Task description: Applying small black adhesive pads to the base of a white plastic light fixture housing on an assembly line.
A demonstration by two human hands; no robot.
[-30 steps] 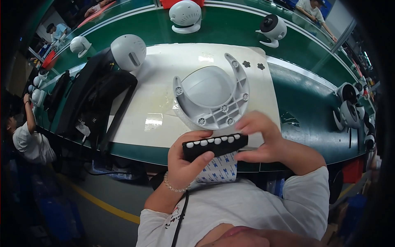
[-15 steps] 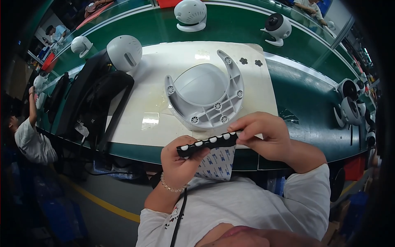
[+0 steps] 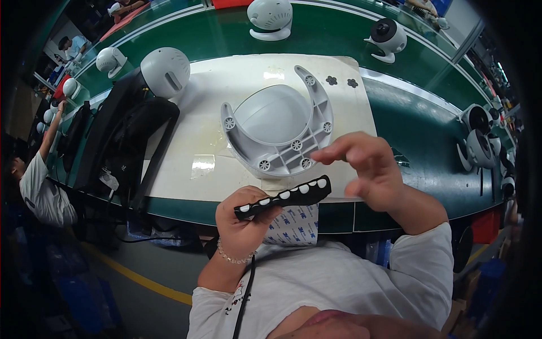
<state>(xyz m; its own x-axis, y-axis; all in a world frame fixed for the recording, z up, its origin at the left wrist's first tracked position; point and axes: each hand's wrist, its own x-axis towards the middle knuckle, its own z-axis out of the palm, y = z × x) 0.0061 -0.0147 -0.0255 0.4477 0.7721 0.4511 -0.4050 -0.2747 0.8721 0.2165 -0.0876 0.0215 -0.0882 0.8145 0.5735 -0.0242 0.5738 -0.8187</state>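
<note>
The left hand [image 3: 243,219] is pinching one end of a black strip [image 3: 298,199] between thumb and fingers, holding it at the near edge of the white mat [image 3: 200,121]; a row of round white dots [image 3: 304,188] is running along it. The right hand [image 3: 374,168] is hovering nearby, fingers spread and apart from the strip; blur is hiding whether anything small is clinging to a fingertip. The step in hand is apparently handling the dotted strip; the next move is probably calling for a fine fingertip pinch. The pale, hard-looking crescent base [image 3: 297,145] is lying ribbed side up, showing 6 spoked hubs and curving around a smooth dome [image 3: 272,114]. Beyond, 2 dark flower-shaped pieces [image 3: 331,81] are lying flat.
</note>
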